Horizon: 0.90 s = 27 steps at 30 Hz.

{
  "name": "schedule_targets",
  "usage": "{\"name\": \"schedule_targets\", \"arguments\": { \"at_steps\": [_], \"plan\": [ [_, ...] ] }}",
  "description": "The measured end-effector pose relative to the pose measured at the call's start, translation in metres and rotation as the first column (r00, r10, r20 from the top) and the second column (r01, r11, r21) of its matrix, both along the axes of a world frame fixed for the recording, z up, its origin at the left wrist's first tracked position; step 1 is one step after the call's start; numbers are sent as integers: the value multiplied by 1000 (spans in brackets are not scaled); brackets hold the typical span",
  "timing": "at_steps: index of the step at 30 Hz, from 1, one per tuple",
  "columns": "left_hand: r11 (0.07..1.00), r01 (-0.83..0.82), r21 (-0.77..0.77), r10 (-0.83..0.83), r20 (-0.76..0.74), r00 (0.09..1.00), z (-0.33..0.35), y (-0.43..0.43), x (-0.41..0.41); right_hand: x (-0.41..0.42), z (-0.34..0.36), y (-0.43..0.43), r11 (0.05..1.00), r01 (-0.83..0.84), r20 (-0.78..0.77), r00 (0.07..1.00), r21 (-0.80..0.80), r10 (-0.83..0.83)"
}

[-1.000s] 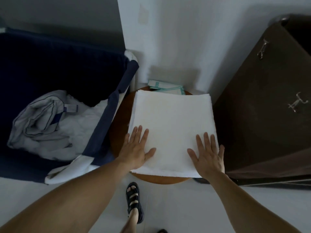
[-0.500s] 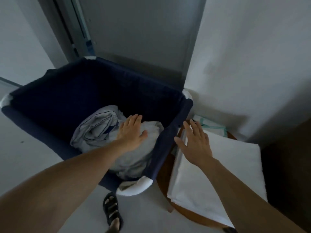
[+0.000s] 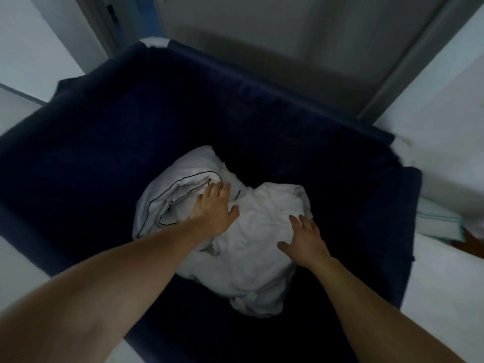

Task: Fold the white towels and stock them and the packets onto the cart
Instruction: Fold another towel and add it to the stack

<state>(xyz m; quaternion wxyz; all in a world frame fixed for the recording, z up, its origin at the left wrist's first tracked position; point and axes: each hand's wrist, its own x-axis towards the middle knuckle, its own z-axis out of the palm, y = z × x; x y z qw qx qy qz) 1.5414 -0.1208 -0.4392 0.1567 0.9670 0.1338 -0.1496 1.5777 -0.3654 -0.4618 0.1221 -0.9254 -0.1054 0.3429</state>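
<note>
Towels (image 3: 251,247), white, crumpled soft cloth, are lying in a loose heap at the bottom of the deep navy-blue fabric bin (image 3: 104,142). On the heap's left side a white sheet-like piece edged with a thin dark piping line (image 3: 162,203) is bunching up against them. Your left hand (image 3: 214,213) is resting on the heap where the piped piece and the towels are meeting. Its fingers are reaching forward, fairly straight, with the tips pressing into a fold and the thumb spreading out to the right, so it is not closing round anything. Your right hand (image 3: 306,239) is lying palm-down on the right side of the towels, fingers splayed and relaxed, gripping nothing. The bin's dark walls are surrounding the heap on all sides, and a white corner cap (image 3: 154,43) is showing at its far rim. Just beyond the bin's right wall, flat white packets with teal edging (image 3: 440,224) are lying outside the bin, with a sliver of brown surface (image 3: 472,239) peeking out beside them. A grey door (image 3: 262,35) is standing behind the bin, and a white wall (image 3: 445,100) is running along the right.
</note>
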Motion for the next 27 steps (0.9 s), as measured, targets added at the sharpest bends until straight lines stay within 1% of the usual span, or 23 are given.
{"name": "schedule_targets", "arguments": {
  "at_steps": [4, 7, 9, 12, 15, 17, 20, 22, 24, 25, 27],
  "plan": [
    [996, 51, -74, -56, -71, 996, -52, 0, 21, 17, -72, 1, 991, 113, -123, 985, -68, -121],
    [993, 47, -106, -59, -111, 992, -91, -1, 32, 31, -126, 2, 978, 187, -168, 965, -87, -200],
    [994, 44, -104, -57, -128, 990, -120, -1, 35, 39, -159, 4, 972, 203, -187, 957, -117, -223],
    [993, 41, -107, -60, -175, 983, -154, 0, 38, 48, -194, 7, 963, 210, -177, 955, -169, -239],
    [993, 22, -114, -46, -214, 976, -179, 0, 37, 54, -211, 10, 936, 300, -133, 936, -183, -326],
    [990, 1, -140, -34, -234, 972, -186, -2, 32, 52, -214, 14, 914, 348, -137, 915, -207, -380],
    [985, -8, -173, -39, -268, 963, -176, -7, 26, 44, -202, 19, 931, 304, -143, 931, -200, -335],
    [977, -12, -213, -53, -298, 953, -162, -7, 27, 41, -181, 22, 943, 301, -218, 920, -141, -326],
    [969, 19, -246, -98, -313, 945, -142, -3, 30, 46, -150, 25, 931, 359, -303, 883, -57, -359],
    [963, 47, -264, -134, -320, 938, -129, -2, 32, 48, -133, 26, 922, 388, -318, 873, -8, -370],
    [951, 93, -294, -188, -315, 930, -100, 2, 35, 52, -99, 31, 915, 395, -308, 884, 85, -353]
  ]
}}
